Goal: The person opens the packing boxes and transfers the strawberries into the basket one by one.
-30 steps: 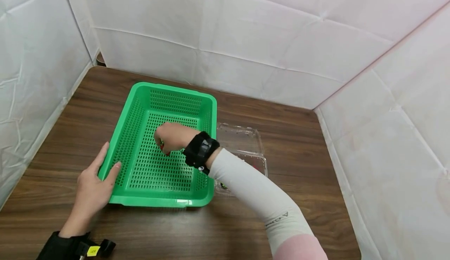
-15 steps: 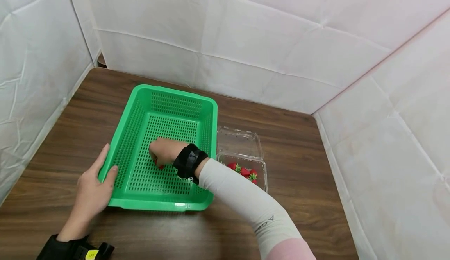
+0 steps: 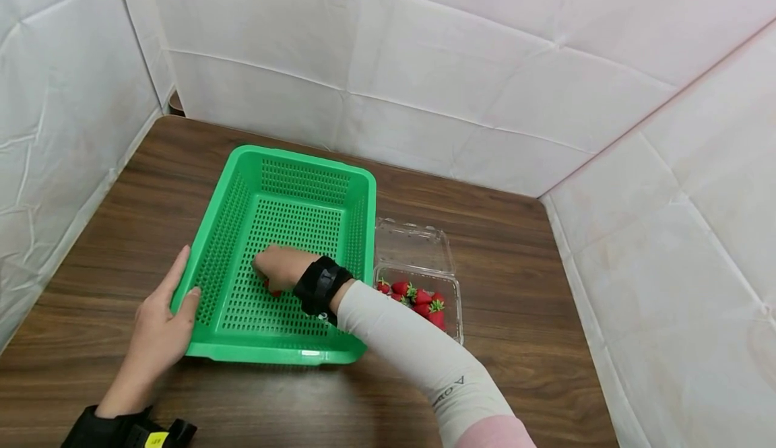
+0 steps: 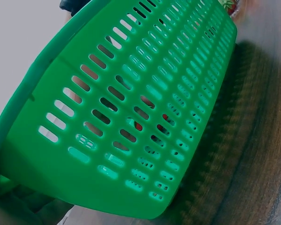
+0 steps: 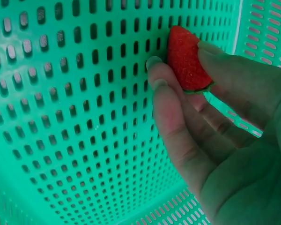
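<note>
- white walls [image 3: 448, 50] stand around a brown table [image 3: 515, 286]. what is on it?
- a green basket [image 3: 261, 354] full of little holes. a clear box [image 3: 459, 310] sits just beside it, on the right, with its lid [image 3: 413, 244] open toward the back wall.
- what is in the box?
- red berries [image 3: 422, 297] with green tops. part of the box is behind a white sleeve [image 3: 418, 360].
- and the left hand [image 3: 160, 323]?
- it holds the left edge of the basket, with the thumb over the top and the other fingers along the outside.
- what does the right hand [image 3: 281, 267] do?
- it is down inside the basket and pinches one strawberry [image 5: 185, 58] between the thumb and the fingertips. the tip points away from the palm and the leaves point toward it.
- does the strawberry touch the basket's floor?
- it is close, but nobody can tell.
</note>
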Demonstrator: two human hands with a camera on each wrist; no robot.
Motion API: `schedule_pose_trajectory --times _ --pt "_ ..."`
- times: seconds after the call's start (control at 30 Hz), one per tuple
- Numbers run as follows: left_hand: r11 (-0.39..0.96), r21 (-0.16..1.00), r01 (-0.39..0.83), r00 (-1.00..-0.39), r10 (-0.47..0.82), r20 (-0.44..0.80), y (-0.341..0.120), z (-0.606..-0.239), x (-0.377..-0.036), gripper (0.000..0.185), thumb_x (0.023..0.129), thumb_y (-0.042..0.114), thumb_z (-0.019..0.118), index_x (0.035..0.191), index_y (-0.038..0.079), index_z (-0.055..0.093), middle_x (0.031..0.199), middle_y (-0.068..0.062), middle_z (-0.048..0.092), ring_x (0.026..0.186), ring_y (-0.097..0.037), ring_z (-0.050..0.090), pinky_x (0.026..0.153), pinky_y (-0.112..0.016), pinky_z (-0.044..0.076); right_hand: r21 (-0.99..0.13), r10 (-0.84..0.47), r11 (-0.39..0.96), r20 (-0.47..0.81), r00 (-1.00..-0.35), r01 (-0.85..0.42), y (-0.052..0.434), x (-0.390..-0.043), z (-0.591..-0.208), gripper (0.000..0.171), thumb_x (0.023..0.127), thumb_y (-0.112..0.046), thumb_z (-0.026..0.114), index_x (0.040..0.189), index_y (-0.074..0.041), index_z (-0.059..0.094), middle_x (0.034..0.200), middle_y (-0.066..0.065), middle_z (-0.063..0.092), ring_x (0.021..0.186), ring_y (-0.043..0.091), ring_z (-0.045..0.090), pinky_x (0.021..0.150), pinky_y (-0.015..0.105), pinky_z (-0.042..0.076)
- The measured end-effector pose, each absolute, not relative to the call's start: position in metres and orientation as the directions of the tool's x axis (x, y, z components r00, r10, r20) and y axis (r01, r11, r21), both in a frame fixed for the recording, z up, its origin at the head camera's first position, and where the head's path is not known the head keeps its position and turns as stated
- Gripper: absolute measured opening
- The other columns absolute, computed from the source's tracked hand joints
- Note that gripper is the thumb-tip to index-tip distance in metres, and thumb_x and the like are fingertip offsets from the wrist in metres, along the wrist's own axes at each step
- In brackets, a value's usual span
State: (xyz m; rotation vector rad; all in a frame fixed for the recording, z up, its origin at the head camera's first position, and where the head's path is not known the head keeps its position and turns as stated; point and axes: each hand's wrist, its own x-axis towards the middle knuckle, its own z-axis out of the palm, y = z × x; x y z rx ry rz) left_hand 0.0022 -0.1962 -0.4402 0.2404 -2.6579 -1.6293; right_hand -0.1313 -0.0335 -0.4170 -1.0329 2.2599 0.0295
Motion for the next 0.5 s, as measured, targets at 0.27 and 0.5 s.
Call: schedule_pose_trajectory --times 0.27,0.5 --pt "0.529 0.842 -0.106 -0.989 -0.146 -0.033 -0.194 -0.438 0.003 0.06 0.105 0.021 0.038 0.155 0.035 0.009 0.095 -0.022 0.06 0.041 -0.008 0.032 0.065 -0.018 0.033 -0.262 -0.661 0.711 -0.566 -0.493 -0.652 -0.031 -0.13 -0.417 0.029 0.093 -0.005 0.062 0.079 -0.015 0.038 0.074 -0.004 0.022 0.061 0.009 0.025 0.06 0.021 0.022" --pt "0.51 0.852 -0.115 -0.988 -0.148 -0.045 -0.196 -0.44 0.003 0.059 0.105 0.023 0.037 0.154 0.036 0.007 0.099 -0.028 0.064 0.05 -0.009 0.047 0.064 -0.023 0.04 -0.255 -0.647 0.724 -0.572 -0.504 -0.641 -0.027 -0.131 -0.405 0.041 0.094 -0.014 0.063 0.135 -0.012 0.056 0.135 0.003 0.057 0.112 0.01 0.059 0.085 0.017 0.047"
